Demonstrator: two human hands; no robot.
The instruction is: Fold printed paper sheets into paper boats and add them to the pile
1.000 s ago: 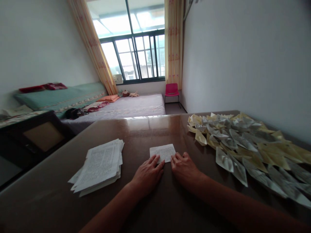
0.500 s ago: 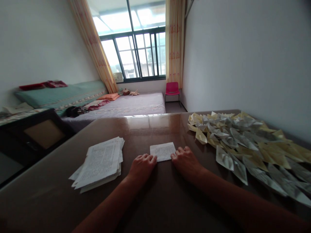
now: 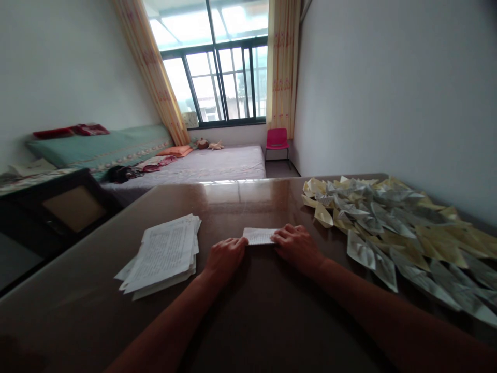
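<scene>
A small folded sheet of paper (image 3: 259,237) with writing on it lies on the brown table (image 3: 240,311) in front of me. My left hand (image 3: 227,254) is closed at its left end, fingertips on the near corner. At the right end my right hand (image 3: 297,246) grips the paper with bent fingers. The thumbs are hidden from this angle. To the left of my left hand rests a stack of written paper sheets (image 3: 163,256), its edges uneven. Many folded paper boats (image 3: 373,212), white and yellowish, cover the table's right side.
Beyond the table stands a bed (image 3: 229,160) with cloths and soft toys. A pink chair (image 3: 277,139) is by the right wall. A dark cabinet (image 3: 73,207) stands to the left of the table.
The paper's visible face has become narrower from front to back, its near edge now farther from me. Both hands have shifted slightly away from me with it.
</scene>
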